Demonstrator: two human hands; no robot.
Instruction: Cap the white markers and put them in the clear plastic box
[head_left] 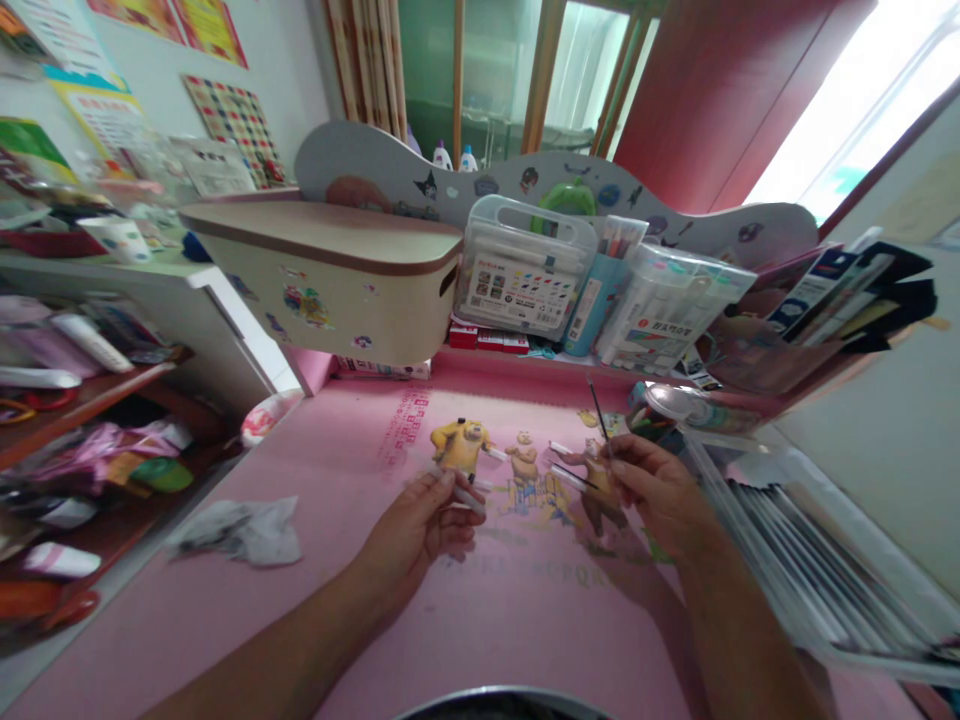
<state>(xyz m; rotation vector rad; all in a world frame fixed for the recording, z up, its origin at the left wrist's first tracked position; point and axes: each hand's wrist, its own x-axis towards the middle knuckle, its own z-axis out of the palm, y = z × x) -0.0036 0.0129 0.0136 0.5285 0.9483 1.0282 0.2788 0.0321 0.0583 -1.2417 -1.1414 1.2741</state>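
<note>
My left hand (431,520) is closed, thumb against fingers, on a slim whitish tube (469,497) like a pen barrel. In my right hand (652,485), thumb and fingers pinch a thin dark stick (595,403) like a pen refill, pointing up and away. Between the hands, another dark stick (576,477) lies on the pink desk (480,630), with small white pieces around it. Cartoon bears are printed on the desk there. Right of my right hand, a clear plastic box (862,655) holds several slim pens (810,560) side by side.
A crumpled white tissue (240,530) lies on the left. Along the back stand a lidded cream bin (337,290), a clear marker case (525,270), a blue pencil holder (589,305) and another marker case (667,310). A dark round rim (502,705) shows at the near edge.
</note>
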